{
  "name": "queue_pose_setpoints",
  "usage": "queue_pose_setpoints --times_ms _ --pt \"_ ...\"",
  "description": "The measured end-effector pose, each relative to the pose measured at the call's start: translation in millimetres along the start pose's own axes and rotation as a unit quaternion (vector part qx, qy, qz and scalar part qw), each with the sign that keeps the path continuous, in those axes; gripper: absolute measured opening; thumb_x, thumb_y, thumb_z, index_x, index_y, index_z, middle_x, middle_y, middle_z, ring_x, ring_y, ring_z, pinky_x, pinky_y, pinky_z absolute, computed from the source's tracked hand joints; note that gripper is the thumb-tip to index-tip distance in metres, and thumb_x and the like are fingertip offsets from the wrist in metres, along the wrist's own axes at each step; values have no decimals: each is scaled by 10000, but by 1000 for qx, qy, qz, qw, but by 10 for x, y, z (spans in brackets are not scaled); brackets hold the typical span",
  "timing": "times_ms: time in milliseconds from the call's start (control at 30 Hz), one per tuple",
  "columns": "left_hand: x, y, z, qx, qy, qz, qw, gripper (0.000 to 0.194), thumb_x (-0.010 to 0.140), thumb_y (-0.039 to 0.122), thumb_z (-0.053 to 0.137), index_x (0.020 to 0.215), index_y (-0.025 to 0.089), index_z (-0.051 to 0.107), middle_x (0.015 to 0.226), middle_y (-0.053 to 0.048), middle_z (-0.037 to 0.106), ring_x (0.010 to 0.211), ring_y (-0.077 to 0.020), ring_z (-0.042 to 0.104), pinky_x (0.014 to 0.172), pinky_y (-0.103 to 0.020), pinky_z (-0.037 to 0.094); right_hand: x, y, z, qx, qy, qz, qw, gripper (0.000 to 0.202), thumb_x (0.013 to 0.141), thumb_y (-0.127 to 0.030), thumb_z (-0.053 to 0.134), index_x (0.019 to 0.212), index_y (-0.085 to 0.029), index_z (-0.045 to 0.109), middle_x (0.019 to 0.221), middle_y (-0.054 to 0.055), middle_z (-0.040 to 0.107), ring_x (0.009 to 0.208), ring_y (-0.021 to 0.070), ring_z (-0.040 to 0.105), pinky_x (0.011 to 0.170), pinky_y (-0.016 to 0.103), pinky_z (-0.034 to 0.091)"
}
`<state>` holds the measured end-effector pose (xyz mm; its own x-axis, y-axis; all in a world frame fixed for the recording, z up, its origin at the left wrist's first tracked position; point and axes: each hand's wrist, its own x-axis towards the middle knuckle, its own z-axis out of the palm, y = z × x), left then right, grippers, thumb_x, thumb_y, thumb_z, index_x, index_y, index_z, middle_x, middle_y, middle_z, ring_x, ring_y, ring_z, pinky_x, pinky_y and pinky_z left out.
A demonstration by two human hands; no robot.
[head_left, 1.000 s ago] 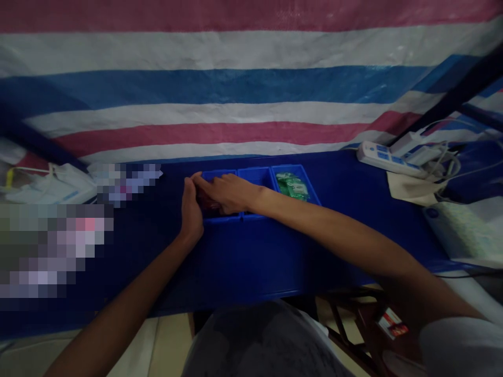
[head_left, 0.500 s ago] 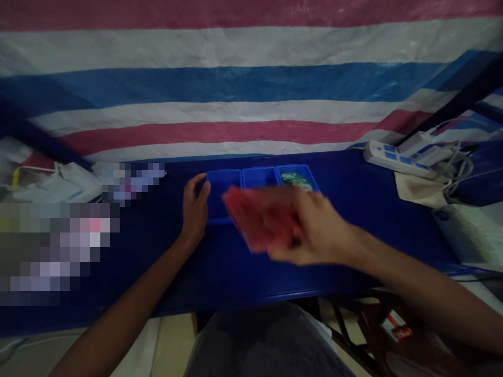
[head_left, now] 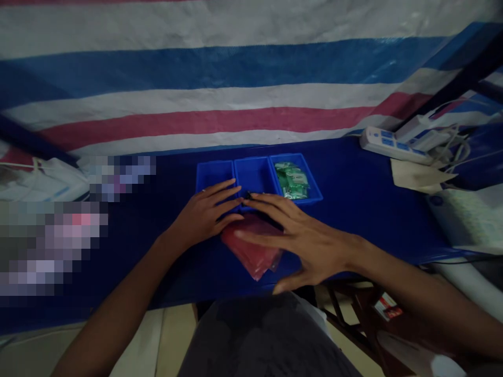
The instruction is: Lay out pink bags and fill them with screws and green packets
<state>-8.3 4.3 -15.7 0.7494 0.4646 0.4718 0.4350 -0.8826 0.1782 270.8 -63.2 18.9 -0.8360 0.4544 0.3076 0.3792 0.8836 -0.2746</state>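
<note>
A red plastic packet (head_left: 253, 254) lies on the table in front of three blue trays. My left hand (head_left: 204, 214) reaches over the front of the left blue tray (head_left: 214, 170), fingers stretched out, with the thumb by the packet's upper edge. Above the packet, my right hand (head_left: 314, 243) is spread open, partly covering it. The fingertips of both hands nearly meet at the front of the middle blue tray (head_left: 255, 175). Beside them is a small black thing (head_left: 247, 196), too small to name. Green packets (head_left: 293, 180) fill the right blue tray (head_left: 316, 196).
A white power strip (head_left: 395, 146) with cables and a beige cloth or paper (head_left: 416, 177) sit at the back right. White objects (head_left: 58, 180) and blurred-out items stand at the left. A striped sheet (head_left: 236, 68) hangs behind the table (head_left: 346, 173).
The red packet has gone from my right hand to the table, and that hand has opened. My left hand has moved right from the left tray's side to its front.
</note>
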Motion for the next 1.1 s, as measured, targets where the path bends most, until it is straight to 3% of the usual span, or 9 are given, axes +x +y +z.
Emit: queue_pose_setpoints --times_ms 167,267,400,533,667,767,833,967,1100 --pt "21 73 41 62 37 37 997 231 1017 233 641 1197 128 742 1335 -159 726 1363 -288 630 1123 -431 587 -267 283 108 -151 164 132 966 392 1031 -377 615 1381 -211 676 1300 192 639 1152 303 667 945 497 602" --pt "51 101 84 69 67 51 994 191 1005 208 660 1136 99 746 1262 -166 759 1313 -274 669 1089 -403 613 -355 462 272 -128 193 146 962 268 1043 -241 586 1267 -192 725 1104 135 682 951 222 706 819 378 636" --pt "67 46 146 49 99 51 993 157 990 207 687 1102 118 752 1219 -145 778 1261 -254 705 1054 -397 633 -349 596 401 -93 227 123 962 309 1053 -129 524 1304 -206 686 1035 86 700 933 178 718 811 319 633" --pt "130 10 86 8 80 7 997 186 999 283 685 1087 146 774 1247 -138 770 1249 -256 714 1039 -428 634 -258 520 321 -110 215 141 960 252 1066 -210 530 1227 -208 723 1056 103 726 946 214 719 827 377 638" --pt "204 282 -224 -58 84 -96 990 193 1003 356 677 1058 214 796 1265 -62 772 1223 -222 721 1057 -406 601 -150 83 139 -98 211 165 958 262 1061 -352 568 1175 -176 725 1161 144 734 1055 270 695 930 455 608" --pt "79 663 -412 -79 183 -270 942 179 1017 316 642 963 223 785 1010 4 808 944 -150 758 892 -283 595 -70 -287 128 -13 106 193 975 724 917 -727 636 1367 -160 633 1368 202 659 1151 345 678 958 528 603" --pt "-119 895 -397 -76 184 -366 909 216 1000 369 646 889 233 771 873 27 791 801 -144 744 750 -251 565 -8 -434 222 -2 25 226 974 972 776 -808 730 1501 -188 542 1568 273 476 1307 459 589 993 639 564" --pt "-533 1190 -70 -42 120 -442 888 303 985 446 592 854 236 765 803 2 767 686 -181 700 617 -296 511 106 -504 509 11 -49 265 963 1021 764 -460 907 1629 -292 390 1612 275 390 1351 489 527 1016 694 524" --pt "-626 1359 244 55 92 -454 884 317 1006 420 521 921 224 756 878 -64 715 857 -272 663 752 -404 521 83 -500 716 64 24 286 956 907 763 -276 865 1579 -314 471 1557 208 446 1317 426 537 1016 632 560"
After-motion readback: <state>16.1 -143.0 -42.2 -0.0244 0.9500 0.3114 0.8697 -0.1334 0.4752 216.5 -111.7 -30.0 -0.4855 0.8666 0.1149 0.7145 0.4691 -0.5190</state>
